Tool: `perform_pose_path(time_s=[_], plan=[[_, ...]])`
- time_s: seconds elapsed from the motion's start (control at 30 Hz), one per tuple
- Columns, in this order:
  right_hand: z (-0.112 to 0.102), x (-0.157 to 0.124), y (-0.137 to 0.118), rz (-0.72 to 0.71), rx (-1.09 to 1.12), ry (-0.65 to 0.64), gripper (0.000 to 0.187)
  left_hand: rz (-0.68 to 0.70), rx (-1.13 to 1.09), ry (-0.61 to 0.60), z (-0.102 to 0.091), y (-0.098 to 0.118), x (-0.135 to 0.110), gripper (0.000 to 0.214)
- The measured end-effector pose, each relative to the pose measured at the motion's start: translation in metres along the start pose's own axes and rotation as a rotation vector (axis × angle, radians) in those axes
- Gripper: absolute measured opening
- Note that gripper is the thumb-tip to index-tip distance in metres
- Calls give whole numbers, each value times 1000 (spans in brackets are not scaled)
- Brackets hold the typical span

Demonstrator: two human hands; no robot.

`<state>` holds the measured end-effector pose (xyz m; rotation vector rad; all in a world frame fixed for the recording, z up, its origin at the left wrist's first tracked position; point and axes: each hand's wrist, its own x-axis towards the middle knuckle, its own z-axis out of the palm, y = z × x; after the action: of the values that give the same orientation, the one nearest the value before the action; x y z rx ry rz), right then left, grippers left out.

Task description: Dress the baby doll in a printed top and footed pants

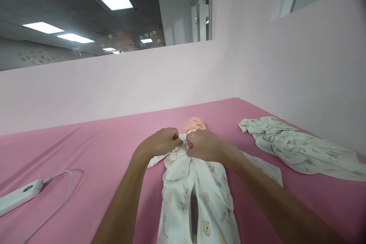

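Observation:
A baby doll (194, 124) lies on its back on the pink bed sheet (114, 141), head toward the far wall. It wears a white romper (197, 194) printed with small animals, whose front is open lower down. My left hand (161, 142) and my right hand (204, 145) meet at the romper's neckline just below the doll's chin. Both are closed, each pinching one edge of the fabric. My forearms cover part of the doll's chest and arms.
A second white printed garment (300, 148) lies crumpled at the right near the wall. A white power bank (20, 196) with a white cable (61, 194) rests at the left. Pale pink walls (300, 76) close the bed at the back and right.

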<state>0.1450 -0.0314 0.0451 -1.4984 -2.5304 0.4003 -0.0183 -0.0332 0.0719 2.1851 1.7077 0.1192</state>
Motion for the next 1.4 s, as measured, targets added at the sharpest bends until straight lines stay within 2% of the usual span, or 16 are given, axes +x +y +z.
perform_pose_path(time_s=[0.27,0.4,0.5,0.57,0.67,0.77,0.97,1.2,1.33,1.4], plan=[[4,3,-1,17,-20,26,28,37,-27,-1,-1,-1,-4,24],[-3,5,12,78,239,-65,32,58,-58,-17,-2,3,-9,37],[-9,5,24,68,426,-158,32,88,-43,-82,0,9,-10,28],[-13,4,30,38,477,-218,28,121,-5,-112,3,13,-10,26],[-16,1,30,44,448,-281,16,154,67,-68,9,16,-9,30],[-18,0,27,37,417,-291,2,189,66,-40,11,15,-8,28],[-20,-2,28,-26,417,-288,4,257,8,-22,10,8,-5,27],[-17,1,34,-34,396,-274,7,243,55,14,9,13,-6,29],[-18,2,39,-100,506,-308,7,240,76,44,7,18,-9,29],[-19,2,42,-125,577,-283,6,233,83,72,6,19,-9,28]])
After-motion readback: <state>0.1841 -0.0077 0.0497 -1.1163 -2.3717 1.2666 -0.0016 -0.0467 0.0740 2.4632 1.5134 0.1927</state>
